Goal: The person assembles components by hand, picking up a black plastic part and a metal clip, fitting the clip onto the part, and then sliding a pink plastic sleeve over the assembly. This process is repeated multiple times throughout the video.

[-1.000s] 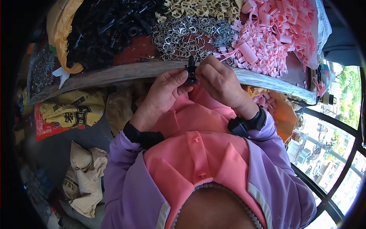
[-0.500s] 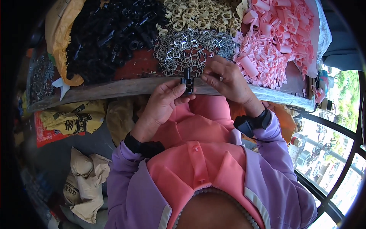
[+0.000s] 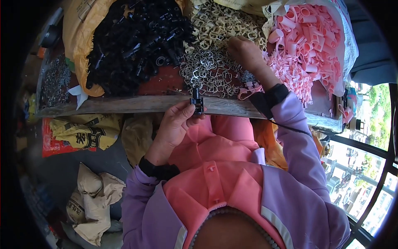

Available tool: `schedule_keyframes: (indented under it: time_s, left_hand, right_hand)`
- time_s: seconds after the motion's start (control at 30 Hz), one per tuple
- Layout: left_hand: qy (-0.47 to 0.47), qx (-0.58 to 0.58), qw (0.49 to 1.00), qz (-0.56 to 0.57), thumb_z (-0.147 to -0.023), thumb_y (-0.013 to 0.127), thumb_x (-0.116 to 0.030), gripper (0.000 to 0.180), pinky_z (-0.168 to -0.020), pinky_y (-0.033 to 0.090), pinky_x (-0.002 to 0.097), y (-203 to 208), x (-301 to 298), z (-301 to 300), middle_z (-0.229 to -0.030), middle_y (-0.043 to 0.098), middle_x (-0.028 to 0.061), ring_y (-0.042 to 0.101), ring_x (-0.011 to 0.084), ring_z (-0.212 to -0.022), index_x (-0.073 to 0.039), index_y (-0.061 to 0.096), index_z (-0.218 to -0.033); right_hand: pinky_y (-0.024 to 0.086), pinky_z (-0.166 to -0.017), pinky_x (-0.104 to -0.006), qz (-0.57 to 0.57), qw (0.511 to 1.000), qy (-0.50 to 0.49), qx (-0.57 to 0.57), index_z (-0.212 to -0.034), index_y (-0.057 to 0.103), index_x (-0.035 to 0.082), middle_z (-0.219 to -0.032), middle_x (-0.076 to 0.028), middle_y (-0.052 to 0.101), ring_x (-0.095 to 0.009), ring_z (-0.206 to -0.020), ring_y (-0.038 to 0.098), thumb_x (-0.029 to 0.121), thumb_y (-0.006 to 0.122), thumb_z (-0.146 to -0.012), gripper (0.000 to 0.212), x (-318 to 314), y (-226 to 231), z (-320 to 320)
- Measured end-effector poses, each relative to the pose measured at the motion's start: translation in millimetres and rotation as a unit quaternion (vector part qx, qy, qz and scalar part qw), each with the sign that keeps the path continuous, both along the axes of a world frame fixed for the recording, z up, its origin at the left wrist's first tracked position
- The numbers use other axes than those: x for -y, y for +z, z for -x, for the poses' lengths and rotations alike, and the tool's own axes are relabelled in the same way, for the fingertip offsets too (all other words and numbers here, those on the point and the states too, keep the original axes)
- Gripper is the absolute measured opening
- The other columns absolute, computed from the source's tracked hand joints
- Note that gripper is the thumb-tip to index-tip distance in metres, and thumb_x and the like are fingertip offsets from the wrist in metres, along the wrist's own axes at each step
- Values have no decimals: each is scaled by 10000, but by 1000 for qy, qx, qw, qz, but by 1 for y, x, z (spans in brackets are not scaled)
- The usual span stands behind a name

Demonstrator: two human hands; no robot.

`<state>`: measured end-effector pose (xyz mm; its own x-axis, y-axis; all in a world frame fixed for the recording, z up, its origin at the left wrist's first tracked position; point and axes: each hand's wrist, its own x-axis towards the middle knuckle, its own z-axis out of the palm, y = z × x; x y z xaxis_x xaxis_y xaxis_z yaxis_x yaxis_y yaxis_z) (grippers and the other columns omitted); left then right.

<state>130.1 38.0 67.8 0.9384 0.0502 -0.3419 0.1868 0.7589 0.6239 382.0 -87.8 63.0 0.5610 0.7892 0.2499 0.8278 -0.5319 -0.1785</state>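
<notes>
1. I see the left grip (image 3: pixel 172 128) pinching a small black fitting (image 3: pixel 197 103), thumb on top, fingers curled beneath; its wrist lies toward 7 o'clock.
2. Taking that fitting as the clock's centre, its stem points to 12, in front of the near edge of the desk (image 3: pixel 137 105).
3. The right grip (image 3: pixel 248 54) reaches out to half past one, arm extended, knuckles up, fingers bent down at the tan clips (image 3: pixel 215 25), beside the metal hooks (image 3: pixel 209 74). Its fingertips are hidden, so I can't tell whether they're closed on anything.
4. At half past eight, a yellow sack (image 3: pixel 87 135) carries large dark printed characters.
5. Toward half past seven, a beige sack (image 3: pixel 93 203) shows smaller dark print.
</notes>
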Motion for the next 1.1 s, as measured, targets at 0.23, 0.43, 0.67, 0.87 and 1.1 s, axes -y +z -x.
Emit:
schedule_keyframes:
  time_s: [0.23, 0.43, 0.67, 0.87, 1.1]
  left_hand:
    - [8, 18, 1000, 6, -814, 496, -173, 251, -649, 476, 222, 3, 5, -4, -899, 576, 117, 573, 153, -754, 4, 504, -991]
    - [30, 68, 997, 17, -807, 496, -146, 268, -746, 417, 233, 3, 10, -6, -921, 561, 53, 527, 116, -850, -12, 489, -1040]
    - [63, 159, 984, -40, -785, 538, -120, 289, -780, 399, 259, 13, 10, 27, -915, 555, 58, 512, 108, -851, 31, 491, -1027]
    - [120, 149, 972, -133, -784, 545, -135, 269, -732, 420, 237, 28, 10, 52, -844, 574, 64, 535, 110, -787, 49, 512, -978]
    - [129, 149, 957, -215, -783, 544, -138, 240, -644, 443, 238, 31, 6, 56, -765, 588, 70, 550, 107, -700, 47, 538, -935]
  right_hand:
    - [439, -551, -261, -145, 927, 47, -343, -842, 507, 31, -673, -9, 497, -127, -585, 514, 235, 490, -811, 207, 28, 19, 24]
    - [279, -456, -191, -80, 775, 86, -621, -721, 474, 66, -580, 49, 384, -37, -512, 354, 225, 451, -836, 197, 23, 43, 90]
    - [227, -376, -157, -127, 546, 76, -825, -737, 439, 71, -560, 37, 366, -33, -440, 276, 154, 479, -816, 121, 1, 29, 126]
    - [244, -373, -159, -89, 522, 162, -833, -774, 461, 49, -573, 26, 397, -35, -445, 304, 168, 493, -814, 129, -13, 23, 135]
    - [336, -422, -187, -171, 543, 127, -812, -871, 491, 19, -688, -26, 480, -84, -520, 419, 169, 495, -813, 161, -19, 14, 157]
